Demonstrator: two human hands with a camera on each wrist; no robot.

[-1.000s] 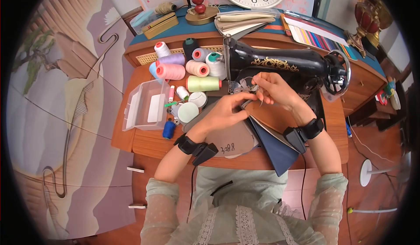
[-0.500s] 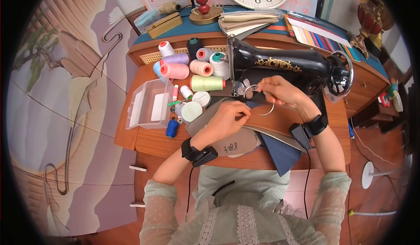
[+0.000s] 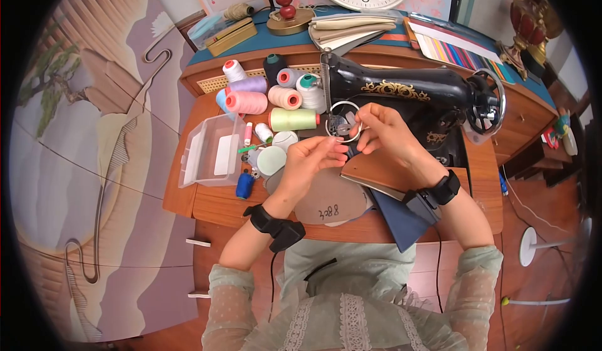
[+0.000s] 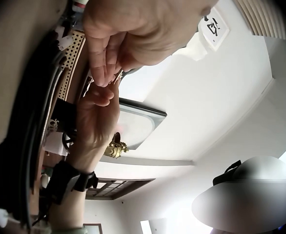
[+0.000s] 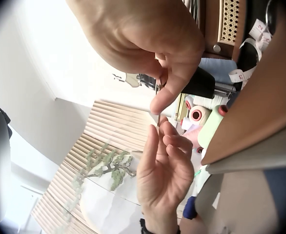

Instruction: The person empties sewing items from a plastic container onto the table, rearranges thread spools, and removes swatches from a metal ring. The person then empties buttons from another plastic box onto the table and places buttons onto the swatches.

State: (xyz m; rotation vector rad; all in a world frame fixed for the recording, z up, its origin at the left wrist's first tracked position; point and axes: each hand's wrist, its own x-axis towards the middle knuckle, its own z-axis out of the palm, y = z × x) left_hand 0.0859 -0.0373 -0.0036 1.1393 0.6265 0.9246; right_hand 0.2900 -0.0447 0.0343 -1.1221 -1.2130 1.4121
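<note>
A thin, pale ring (image 3: pixel 344 103) is held up between both hands, in front of the sewing machine's needle end. My right hand (image 3: pixel 390 133) pinches its right side between thumb and fingers. The left hand (image 3: pixel 310 163) has thumb and fingertips on its lower edge. From the right wrist view the ring appears nearly edge-on, with the left hand (image 5: pixel 165 170) pinching its end. Below the hands lie a brown sheet (image 3: pixel 382 170), a grey-brown piece (image 3: pixel 329 202) with handwritten digits and a dark blue piece (image 3: pixel 401 219).
A black sewing machine (image 3: pixel 401 83) stands behind the hands. Thread cones (image 3: pixel 295 119) crowd the table to its left, near a clear plastic box (image 3: pixel 216 153), a round white lid (image 3: pixel 271 161) and a blue spool (image 3: pixel 244 186). In the right wrist view, a measuring tape (image 5: pixel 240 75) shows.
The curved band that hung from my right hand is now raised as a round loop. My left hand has lifted off the sheets and come up to its edge.
</note>
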